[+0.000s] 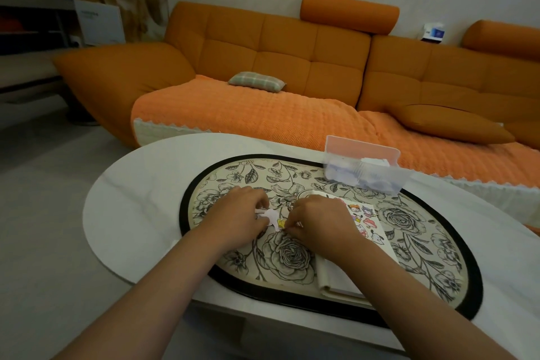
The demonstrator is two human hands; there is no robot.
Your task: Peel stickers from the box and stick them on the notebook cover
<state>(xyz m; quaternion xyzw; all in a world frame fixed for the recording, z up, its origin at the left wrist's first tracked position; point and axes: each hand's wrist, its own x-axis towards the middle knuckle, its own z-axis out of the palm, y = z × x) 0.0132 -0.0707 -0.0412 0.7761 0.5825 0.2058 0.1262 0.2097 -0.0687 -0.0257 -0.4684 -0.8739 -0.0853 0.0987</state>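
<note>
A black-rimmed oval mat printed with grey roses (423,231) lies on the white oval bench (131,213), and everything here is placed from it. Over the mat's middle-left the two hands meet, fingers curled. The left hand (238,215) pinches a small pale paper sticker piece (270,217) at its left side. The right hand (314,221) pinches the same piece at its lower right, where a yellow patch shows (whether that is a sticker lifting off its backing cannot be told). Whether the piece touches the mat or is held just above it cannot be told either.

On the mat's right half a cream-covered notebook (333,280) lies flat, partly under the right hand and forearm. Several colourful cartoon stickers (365,221) are on its cover. At the mat's far right edge stands a clear plastic box (365,177) with its lid raised and pale paper pieces inside. Beyond the mat, past the bench, runs an orange padded sofa (263,47) with a small plaid cushion (256,82) on its seat.
</note>
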